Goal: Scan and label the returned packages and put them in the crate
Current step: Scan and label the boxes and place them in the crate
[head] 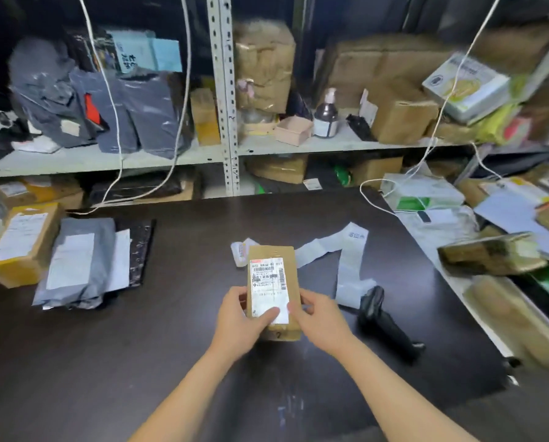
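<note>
Reached in over the bare near edge of the dark matte table [171, 346], with open room on both sides. Held a small brown cardboard box with a white shipping label [273, 282] at mid-table, with the left hand [238, 317] curled round its near left side, thumb pressed on the label, and the right hand [322, 317] pinching its right side. Just right of it, a black handheld scanner [384, 320]; behind, a white paper strip [346, 260]. Hemmed at the left edge by grey plastic mailer bags [75, 260], at the right edge by stacked parcels [490, 253].
</note>
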The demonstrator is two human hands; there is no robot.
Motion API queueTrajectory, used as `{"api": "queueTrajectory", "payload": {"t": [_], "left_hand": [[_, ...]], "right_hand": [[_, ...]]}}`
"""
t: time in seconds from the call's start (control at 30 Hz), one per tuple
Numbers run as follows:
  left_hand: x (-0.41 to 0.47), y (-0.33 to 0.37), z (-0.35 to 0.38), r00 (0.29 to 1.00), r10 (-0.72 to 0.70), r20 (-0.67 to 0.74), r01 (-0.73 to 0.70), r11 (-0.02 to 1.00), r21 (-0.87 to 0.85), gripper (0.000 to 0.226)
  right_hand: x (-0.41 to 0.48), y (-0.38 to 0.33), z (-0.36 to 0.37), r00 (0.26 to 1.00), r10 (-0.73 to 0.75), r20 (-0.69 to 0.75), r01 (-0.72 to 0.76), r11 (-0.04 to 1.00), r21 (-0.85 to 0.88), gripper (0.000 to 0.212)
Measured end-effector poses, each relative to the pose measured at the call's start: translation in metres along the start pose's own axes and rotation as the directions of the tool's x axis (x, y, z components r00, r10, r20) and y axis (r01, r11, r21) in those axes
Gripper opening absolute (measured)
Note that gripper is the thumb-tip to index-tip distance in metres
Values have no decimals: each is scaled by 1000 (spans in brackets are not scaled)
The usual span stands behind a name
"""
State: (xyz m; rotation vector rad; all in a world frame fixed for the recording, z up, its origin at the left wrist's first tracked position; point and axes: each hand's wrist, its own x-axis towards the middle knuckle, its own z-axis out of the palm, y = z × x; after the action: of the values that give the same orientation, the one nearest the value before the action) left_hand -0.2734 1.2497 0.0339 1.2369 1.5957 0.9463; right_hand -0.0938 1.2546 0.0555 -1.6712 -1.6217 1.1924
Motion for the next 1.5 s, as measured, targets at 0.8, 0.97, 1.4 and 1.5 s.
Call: {"api": "queueTrajectory", "payload": {"t": [0.8, 0.97, 1.4, 1.5], "left_hand": [[-7, -27, 105, 985, -172, 4, 172, 984, 42, 65], [-6, -23, 105, 981, -196, -6, 196, 979, 53, 64], [9, -10, 116, 981, -194, 26, 190, 975, 116, 55], [12, -7, 119, 979, -201, 19, 198, 974, 114, 55]], "right_hand": [[1, 117, -97, 798, 327, -507, -576, 661, -481, 59], [13, 128, -97, 813, 419, -405, -581, 539, -610, 54], [17, 43, -97, 906, 321, -275, -367, 921, -133, 20], [11, 14, -90, 925, 354, -139, -358, 934, -4, 32]]}}
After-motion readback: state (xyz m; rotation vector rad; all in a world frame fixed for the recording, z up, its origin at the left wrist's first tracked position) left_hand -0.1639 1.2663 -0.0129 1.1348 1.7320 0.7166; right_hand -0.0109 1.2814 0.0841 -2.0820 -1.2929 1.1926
